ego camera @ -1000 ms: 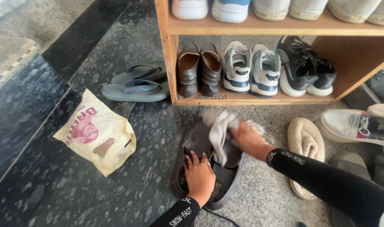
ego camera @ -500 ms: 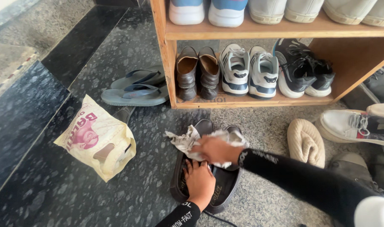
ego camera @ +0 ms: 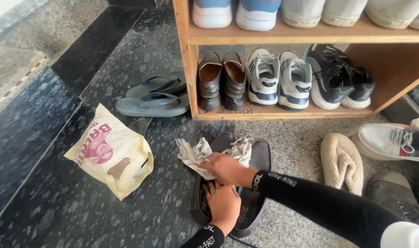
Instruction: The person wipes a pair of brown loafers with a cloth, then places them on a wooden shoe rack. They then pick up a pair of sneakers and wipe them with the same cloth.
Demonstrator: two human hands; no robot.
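Note:
A pair of dark sandals [ego camera: 260,158] lies on the floor in front of the wooden shoe rack [ego camera: 283,112]. My left hand [ego camera: 224,204] presses flat on the heel end of the sandals, fingers spread. My right hand [ego camera: 227,169] crosses over it and grips a crumpled white cloth [ego camera: 195,154], which rests on the toe end of the left sandal. Both arms wear black sleeves.
A cream plastic bag [ego camera: 110,151] lies to the left. Grey flip-flops [ego camera: 152,96] sit beside the rack. Brown shoes [ego camera: 222,79], white sneakers [ego camera: 278,78] and black sneakers [ego camera: 338,76] fill the lower shelf. A beige slipper [ego camera: 341,161] and other shoes lie at right. A dark step runs along the left.
My right hand has dragged the cloth leftward across the sandals, from their right side to their left toe end. My left hand has stayed on the heels.

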